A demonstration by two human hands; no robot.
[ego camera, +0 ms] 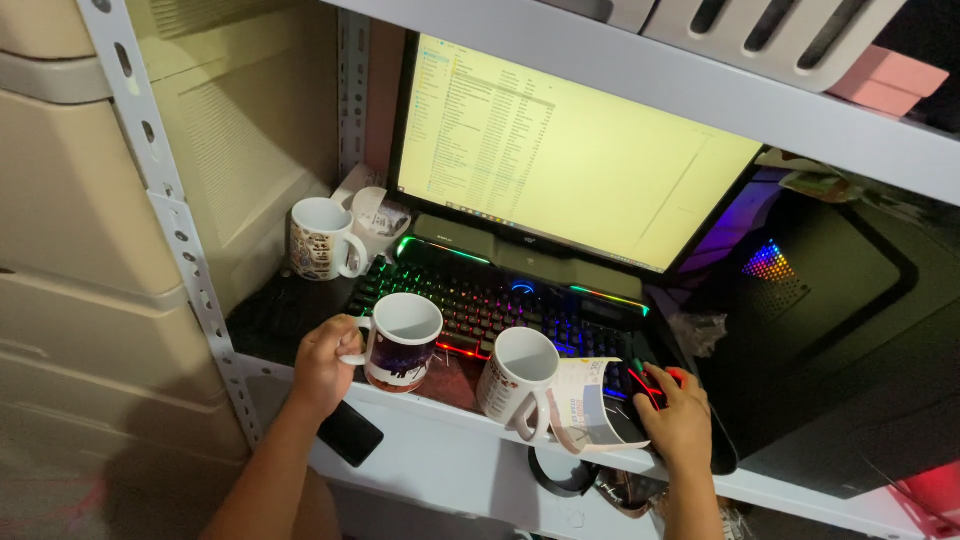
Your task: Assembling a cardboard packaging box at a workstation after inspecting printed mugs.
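I see little free room on the shelf (pixel 440 412) — the keyboard (pixel 500 305) fills its middle. In front of the keyboard, two mugs (pixel 400 342) (pixel 518 375) and a curled sheet (pixel 585 405) crowd the edge. Left of the keyboard lies a bare dark patch (pixel 270 315) — open, though a printed mug (pixel 320 238) stands behind it.

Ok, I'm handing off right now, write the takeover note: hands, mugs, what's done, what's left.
Left hand: holds the dark printed mug by its handle, at the shelf's front edge.
Right hand: on the red-lit mouse.
White mug tilts at the edge beside a curled sheet; patterned mug stands at the back left.
Done: one mug gripped. Left: the other two mugs untouched.
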